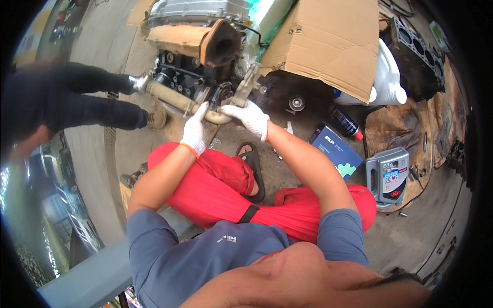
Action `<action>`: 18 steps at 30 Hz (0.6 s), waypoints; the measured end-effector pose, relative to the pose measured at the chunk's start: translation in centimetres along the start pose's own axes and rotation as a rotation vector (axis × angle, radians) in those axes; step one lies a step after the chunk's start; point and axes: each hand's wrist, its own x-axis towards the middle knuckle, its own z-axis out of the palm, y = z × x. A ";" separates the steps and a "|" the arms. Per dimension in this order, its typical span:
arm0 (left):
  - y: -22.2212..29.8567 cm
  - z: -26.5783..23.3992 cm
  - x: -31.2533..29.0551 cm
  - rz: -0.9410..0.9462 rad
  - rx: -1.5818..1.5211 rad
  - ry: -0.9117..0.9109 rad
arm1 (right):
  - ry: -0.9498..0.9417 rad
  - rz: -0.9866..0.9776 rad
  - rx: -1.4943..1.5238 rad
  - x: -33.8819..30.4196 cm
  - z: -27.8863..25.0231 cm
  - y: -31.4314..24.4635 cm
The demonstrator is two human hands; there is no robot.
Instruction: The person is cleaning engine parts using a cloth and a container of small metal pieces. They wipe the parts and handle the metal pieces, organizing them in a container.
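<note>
A long, dull beige metal pipe [169,96] with a bend near one end lies across the space in front of my knees. My left hand [194,129], in a white knitted glove with an orange cuff, grips the pipe near the bend. My right hand [249,121], gloved alike, is closed around the bent end, just below a grey metal bracket-like fitting [247,86]. The fingers' undersides are hidden. Just beyond stands a dark engine [179,72] with a tan, rusty-flanged exhaust part [177,40] on its side and a silver cover [197,9] on top.
A cardboard box [328,46] leans at the back right, beside white jugs [386,74] and an engine block [418,54]. Nearer lie a spray can [345,123], a blue box [335,152] and a grey oil jug [387,177]. Another person's dark-clothed legs [97,95] are at left.
</note>
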 end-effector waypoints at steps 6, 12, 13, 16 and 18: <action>1.5 -0.6 1.6 0.115 0.190 0.168 | -0.047 -0.031 0.132 2.8 -0.5 1.8; 2.1 -2.0 4.9 0.153 0.182 0.154 | -0.013 -0.007 0.232 4.1 0.2 0.6; 2.3 -1.6 5.3 0.153 0.214 0.162 | -0.017 -0.020 0.252 4.3 0.1 0.4; 3.2 -0.8 6.7 0.130 0.301 0.194 | -0.019 -0.031 0.303 5.4 -0.6 0.3; 3.6 -0.8 8.1 0.079 0.341 0.222 | -0.008 -0.001 0.317 5.9 -1.0 0.1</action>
